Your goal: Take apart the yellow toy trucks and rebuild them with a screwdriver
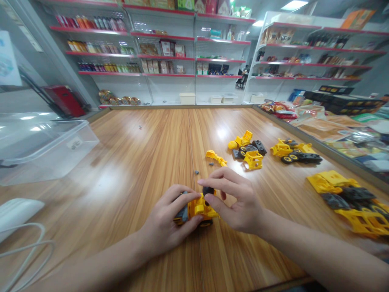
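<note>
Here, hands [172, 215] [238, 200] hold a yellow toy vehicle [200, 208] and black piece [208, 190]; the bin label [74, 142] is illegible.

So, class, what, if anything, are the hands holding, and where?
Left hand: yellow toy, around its body. Right hand: black part, apparently pinched at its edges.

This looks like a shop, or a room fitted out like one. Beyond the wood-grain counter [121, 162], white shelving [170, 88] with red-edged tiers and perforated back panels lines the wall, stocked in rows as for sale: small bottles [103, 47] grouped by colour, upright packets [156, 67], and round packages [120, 100] low down. A second shelving unit [306, 78] to the right carries more mixed goods. Bagged goods [279, 108] and stacked dark boxes [343, 99] crowd the space beside the counter, and a bright ceiling panel [294, 5] gives a commercial look.
</note>
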Demonstrator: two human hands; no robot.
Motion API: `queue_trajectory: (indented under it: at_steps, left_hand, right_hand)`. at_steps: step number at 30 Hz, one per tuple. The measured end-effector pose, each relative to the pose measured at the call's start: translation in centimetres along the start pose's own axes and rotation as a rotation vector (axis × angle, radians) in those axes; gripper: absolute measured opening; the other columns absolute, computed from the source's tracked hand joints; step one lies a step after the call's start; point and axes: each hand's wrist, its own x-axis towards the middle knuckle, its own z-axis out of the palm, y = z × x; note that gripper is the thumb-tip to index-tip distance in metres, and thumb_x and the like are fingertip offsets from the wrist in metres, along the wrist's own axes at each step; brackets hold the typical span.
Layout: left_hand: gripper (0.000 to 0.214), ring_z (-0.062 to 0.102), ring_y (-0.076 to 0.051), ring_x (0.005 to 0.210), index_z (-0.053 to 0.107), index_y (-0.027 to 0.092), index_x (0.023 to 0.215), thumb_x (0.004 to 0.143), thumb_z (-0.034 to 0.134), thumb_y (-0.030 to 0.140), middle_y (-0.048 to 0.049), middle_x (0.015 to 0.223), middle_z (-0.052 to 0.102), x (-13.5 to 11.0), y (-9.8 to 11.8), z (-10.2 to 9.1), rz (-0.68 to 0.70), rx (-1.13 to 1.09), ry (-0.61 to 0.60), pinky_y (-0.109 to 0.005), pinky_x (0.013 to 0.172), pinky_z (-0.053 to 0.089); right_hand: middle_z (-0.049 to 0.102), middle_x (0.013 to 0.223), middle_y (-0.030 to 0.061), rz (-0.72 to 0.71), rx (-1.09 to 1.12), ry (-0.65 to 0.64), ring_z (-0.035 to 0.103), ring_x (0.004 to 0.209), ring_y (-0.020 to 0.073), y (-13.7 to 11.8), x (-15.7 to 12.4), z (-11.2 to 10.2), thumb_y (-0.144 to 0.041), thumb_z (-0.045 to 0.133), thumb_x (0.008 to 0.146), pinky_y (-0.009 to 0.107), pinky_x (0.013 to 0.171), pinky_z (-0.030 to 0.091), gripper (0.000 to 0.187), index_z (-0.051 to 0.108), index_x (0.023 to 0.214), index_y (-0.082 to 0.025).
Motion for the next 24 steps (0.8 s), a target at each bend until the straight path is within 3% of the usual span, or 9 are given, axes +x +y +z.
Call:
queue_trajectory:
  at_steps: [4, 9, 14, 19, 24]
  left_hand:
    - [0.04, 0.058, -0.02, 0.103, 0.056, 0.015, 0.119, 0.081, 0.07, 0.013, -0.0116, 0.113, 0.056, 0.03, 0.09, -0.08, -0.005, -0.001, -0.004, -0.034, 0.087, 0.053]
    - [0.043, 0.058, -0.02, 0.103, 0.055, 0.016, 0.122, 0.081, 0.07, 0.014, -0.0115, 0.113, 0.055, -0.23, 0.03, -0.07, -0.011, 0.005, -0.011, -0.034, 0.087, 0.053]
    - [0.039, 0.058, -0.021, 0.103, 0.056, 0.017, 0.119, 0.082, 0.069, 0.015, -0.0114, 0.112, 0.056, -0.31, -0.01, -0.06, -0.029, 0.006, -0.019, -0.036, 0.088, 0.053]
    - [0.043, 0.058, -0.021, 0.103, 0.055, 0.018, 0.122, 0.082, 0.069, 0.015, -0.0119, 0.114, 0.056, -0.07, -0.04, -0.04, -0.016, 0.006, -0.013, -0.036, 0.087, 0.054]
    - [0.039, 0.058, -0.022, 0.104, 0.056, 0.017, 0.119, 0.082, 0.068, 0.015, -0.0121, 0.112, 0.057, 0.01, 0.16, -0.11, -0.02, 0.008, -0.016, -0.037, 0.088, 0.054]
  right_hand:
    - [0.065, 0.109, 0.0127, -0.04, 0.015, -0.035, 0.062, 0.098, 0.0197, -0.1, 0.02, -0.05, -0.007, 0.053, 0.085, 0.037, 0.085, 0.056, 0.036, 0.065, 0.118, -0.013]
    - [0.064, 0.097, 0.0093, -0.002, -0.005, 0.001, 0.062, 0.087, 0.0171, -0.02, 0.08, -0.08, -0.012, 0.062, 0.084, 0.033, 0.079, 0.056, 0.027, 0.069, 0.11, -0.014]
    - [0.068, 0.108, 0.0105, -0.028, -0.001, -0.064, 0.061, 0.095, 0.0201, 0.07, 0.04, -0.13, -0.009, 0.05, 0.089, 0.04, 0.084, 0.053, 0.04, 0.061, 0.127, -0.017]
    - [0.067, 0.093, 0.0068, -0.012, -0.01, -0.019, 0.062, 0.085, 0.0174, 0.02, 0.12, -0.02, -0.012, 0.06, 0.087, 0.035, 0.076, 0.053, 0.028, 0.067, 0.113, -0.019]
    - [0.07, 0.109, 0.0089, -0.039, -0.002, -0.089, 0.062, 0.093, 0.0196, 0.01, 0.12, -0.2, -0.008, 0.05, 0.089, 0.04, 0.082, 0.052, 0.041, 0.059, 0.128, -0.018]
